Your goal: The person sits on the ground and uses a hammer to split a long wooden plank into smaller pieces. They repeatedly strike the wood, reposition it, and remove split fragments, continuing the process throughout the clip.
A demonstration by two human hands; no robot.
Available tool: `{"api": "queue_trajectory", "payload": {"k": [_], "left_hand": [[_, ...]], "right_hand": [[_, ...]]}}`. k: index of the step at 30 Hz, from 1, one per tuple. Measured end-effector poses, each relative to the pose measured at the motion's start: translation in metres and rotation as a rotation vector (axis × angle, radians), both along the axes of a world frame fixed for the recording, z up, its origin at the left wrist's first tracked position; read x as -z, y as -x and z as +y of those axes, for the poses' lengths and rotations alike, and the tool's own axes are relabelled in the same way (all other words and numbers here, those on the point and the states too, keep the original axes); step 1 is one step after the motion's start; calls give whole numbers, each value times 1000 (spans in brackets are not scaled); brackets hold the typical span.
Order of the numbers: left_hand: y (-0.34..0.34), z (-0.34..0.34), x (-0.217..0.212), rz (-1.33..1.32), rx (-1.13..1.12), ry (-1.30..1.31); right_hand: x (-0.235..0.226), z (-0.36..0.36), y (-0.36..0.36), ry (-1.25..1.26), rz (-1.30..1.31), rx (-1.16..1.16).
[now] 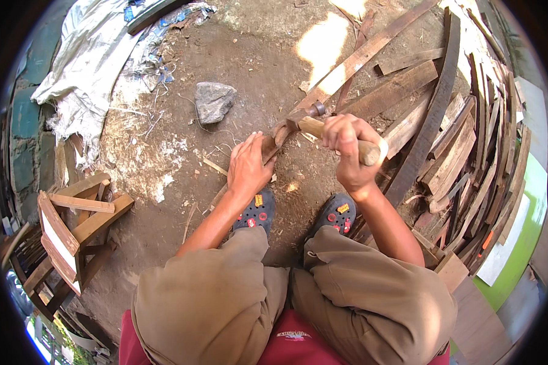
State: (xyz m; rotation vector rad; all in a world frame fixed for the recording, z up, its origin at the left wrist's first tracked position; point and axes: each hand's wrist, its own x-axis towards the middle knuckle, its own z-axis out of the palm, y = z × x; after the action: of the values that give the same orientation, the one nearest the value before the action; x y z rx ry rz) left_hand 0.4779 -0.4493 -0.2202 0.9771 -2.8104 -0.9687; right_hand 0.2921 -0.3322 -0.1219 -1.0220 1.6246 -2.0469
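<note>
The person's knees in tan trousers (pixel 225 292) were nearest, bent in a squat over two dark clogs (pixel 256 213) planted on the dirt floor (pixel 164 225). At three o'clock a big heap of weathered planks (pixel 456 152) fanned out within reach of the right arm. At nine o'clock stood a small wooden stool frame (pixel 73 225), and at eleven o'clock lay crumpled white sheeting (pixel 91 61). A grey stone (pixel 213 100) sat toward twelve o'clock. At centre, the left hand (pixel 248 167) pressed flat on a narrow wood strip (pixel 271 146), seemingly to steady it. The right hand (pixel 347 152) was closed around the wooden handle of a hammer (pixel 313 118), whose head met the strip just beyond the left fingers.
</note>
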Motion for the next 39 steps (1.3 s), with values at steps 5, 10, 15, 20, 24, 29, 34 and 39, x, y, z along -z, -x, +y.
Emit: {"api": "queue_trajectory", "payload": {"k": [5, 10, 15, 20, 24, 29, 34, 39], "left_hand": [[-3, 0, 4, 49, -6, 26], [-1, 2, 4, 35, 5, 26], [-3, -1, -3, 3, 6, 43], [-1, 1, 0, 28, 15, 53], [0, -1, -4, 33, 21, 53], [-1, -1, -1, 43, 23, 63], [-2, -1, 4, 20, 11, 54], [1, -1, -3, -2, 20, 21]], "right_hand": [[6, 73, -13, -286, 299, 167], [32, 146, -38, -317, -740, 98], [68, 163, -44, -580, -915, -41], [75, 108, -20, -945, -410, -307], [63, 83, -24, -1151, 215, -197], [18, 92, -22, -736, -768, -138], [16, 72, 24, -569, -1001, -43], [24, 54, 50, -584, -863, 4]]}}
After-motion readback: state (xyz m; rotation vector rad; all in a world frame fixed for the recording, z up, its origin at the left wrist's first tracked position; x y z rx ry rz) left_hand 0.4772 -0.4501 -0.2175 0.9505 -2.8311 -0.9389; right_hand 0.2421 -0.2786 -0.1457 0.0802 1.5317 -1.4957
